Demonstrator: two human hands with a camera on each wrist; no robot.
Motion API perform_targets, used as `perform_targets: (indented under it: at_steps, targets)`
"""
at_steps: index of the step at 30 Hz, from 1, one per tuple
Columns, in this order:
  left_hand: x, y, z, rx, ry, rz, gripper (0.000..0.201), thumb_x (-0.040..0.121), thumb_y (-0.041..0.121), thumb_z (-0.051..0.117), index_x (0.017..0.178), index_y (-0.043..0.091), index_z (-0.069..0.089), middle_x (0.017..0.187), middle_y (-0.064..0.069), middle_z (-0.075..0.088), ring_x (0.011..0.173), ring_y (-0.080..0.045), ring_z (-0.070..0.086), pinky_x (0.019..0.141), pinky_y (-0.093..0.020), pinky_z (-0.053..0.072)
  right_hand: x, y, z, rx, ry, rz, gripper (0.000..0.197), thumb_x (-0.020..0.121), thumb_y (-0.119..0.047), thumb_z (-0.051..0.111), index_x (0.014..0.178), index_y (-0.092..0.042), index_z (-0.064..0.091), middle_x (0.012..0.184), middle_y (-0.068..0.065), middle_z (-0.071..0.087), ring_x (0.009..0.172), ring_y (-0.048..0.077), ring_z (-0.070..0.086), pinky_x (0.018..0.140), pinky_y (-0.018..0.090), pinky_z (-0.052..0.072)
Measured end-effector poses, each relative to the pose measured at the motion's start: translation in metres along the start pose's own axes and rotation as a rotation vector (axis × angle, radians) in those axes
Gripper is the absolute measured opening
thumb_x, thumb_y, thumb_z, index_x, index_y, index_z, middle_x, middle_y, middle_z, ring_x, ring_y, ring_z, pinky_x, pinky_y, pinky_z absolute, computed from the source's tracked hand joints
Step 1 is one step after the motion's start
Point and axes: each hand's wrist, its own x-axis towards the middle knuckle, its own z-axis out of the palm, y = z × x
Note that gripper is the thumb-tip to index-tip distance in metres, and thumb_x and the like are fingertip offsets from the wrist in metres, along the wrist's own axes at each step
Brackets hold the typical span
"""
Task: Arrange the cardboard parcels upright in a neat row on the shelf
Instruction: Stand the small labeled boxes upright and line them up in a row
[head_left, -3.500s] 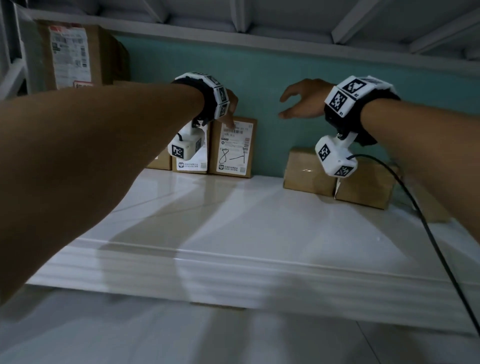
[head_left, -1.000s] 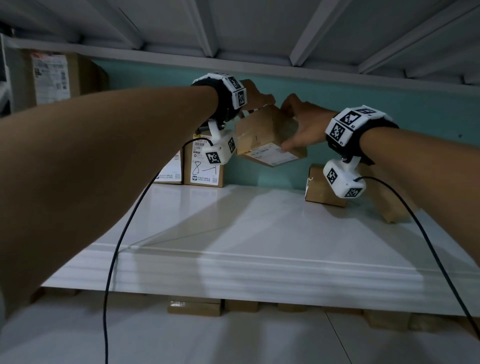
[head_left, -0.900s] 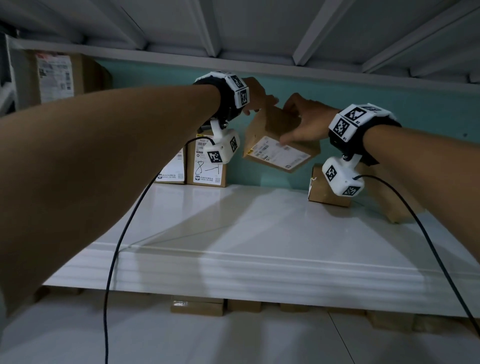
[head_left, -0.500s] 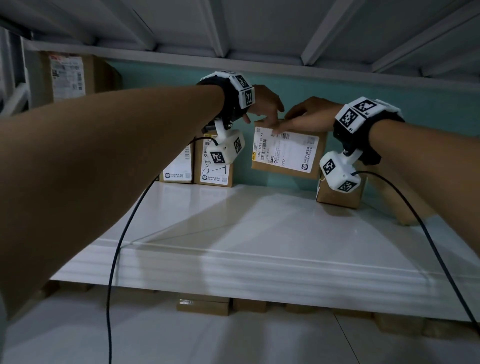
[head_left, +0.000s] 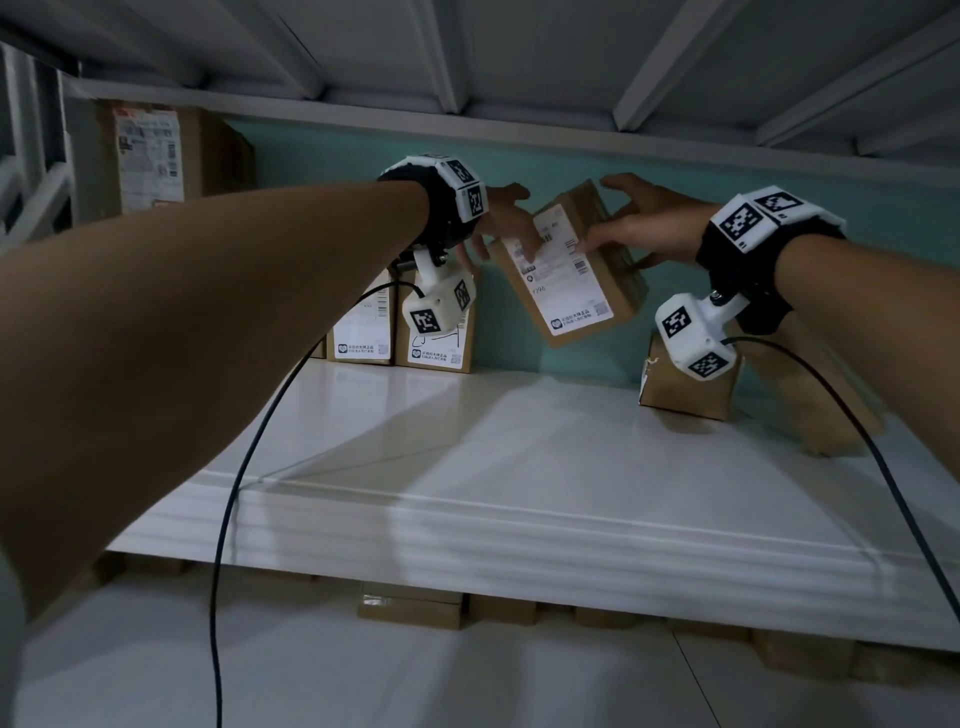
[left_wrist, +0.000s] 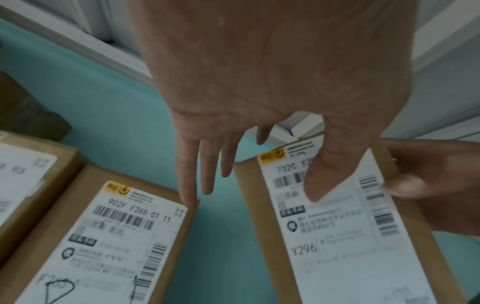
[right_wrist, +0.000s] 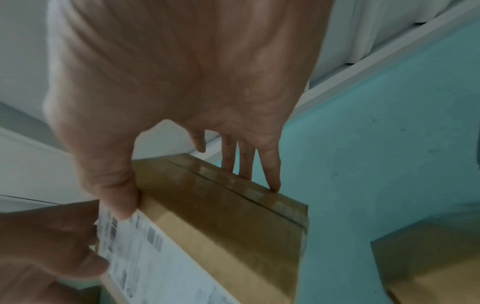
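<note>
A cardboard parcel (head_left: 571, 291) with a white label hangs tilted in the air above the white shelf (head_left: 519, 467), near the teal back wall. My left hand (head_left: 519, 218) holds its upper left corner. The thumb presses on the label (left_wrist: 337, 246), the index finger reaches behind the top edge, and the other fingers are straight. My right hand (head_left: 602, 215) pinches the parcel's right side (right_wrist: 221, 236), thumb on the front edge and fingers on the taped face. Two labelled parcels (head_left: 436, 338) (head_left: 363, 332) stand upright to the left. The little finger touches the nearer one (left_wrist: 111, 236).
Two plain cardboard parcels (head_left: 685, 384) (head_left: 821, 400) lie at the back right of the shelf. A large labelled box (head_left: 156, 156) stands at the far left. More parcels (head_left: 410, 608) show under the shelf's front edge. Black cables hang from both wrists.
The held parcel has turned from level, with its label facing me, to a steep tilt with its long side nearly upright. Both hands shifted their hold on it.
</note>
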Motion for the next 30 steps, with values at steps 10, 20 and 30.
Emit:
perform_targets:
  at_steps: [10,20,30]
  targets:
    - [0.000,-0.006,-0.002,-0.103,0.032,0.140,0.075,0.083,-0.005,0.065,0.146,0.027,0.039,0.133,-0.014,0.056,0.092,-0.030,0.066,0.070,-0.032,0.061,-0.002,0.006,0.011,0.175,-0.132,0.016,0.084,0.086,-0.009,0.069,0.149,-0.034,0.021,0.133,0.005,0.051,0.114,0.026,0.057,0.087,0.042,0.054]
    - [0.010,-0.021,0.007,0.063,0.031,0.145,0.063,0.076,0.005,0.079,0.133,0.021,0.056,0.129,-0.013,0.056,0.076,-0.023,0.070,0.054,-0.020,0.058,0.011,0.006,0.018,-0.289,-0.137,-0.052,0.068,0.078,-0.027,0.077,0.139,-0.019,0.046,0.130,0.009,0.059,0.115,0.022,0.059,0.103,0.032,0.045]
    - [0.024,-0.031,0.016,0.417,0.071,0.180,0.062,0.078,0.035,0.078,0.134,0.021,0.056,0.122,0.000,0.064,0.095,-0.018,0.064,0.075,-0.022,0.053,0.019,0.006,0.039,-0.558,-0.167,-0.115,0.069,0.079,-0.038,0.075,0.138,-0.013,0.049,0.138,0.006,0.053,0.125,0.024,0.051,0.101,0.031,0.039]
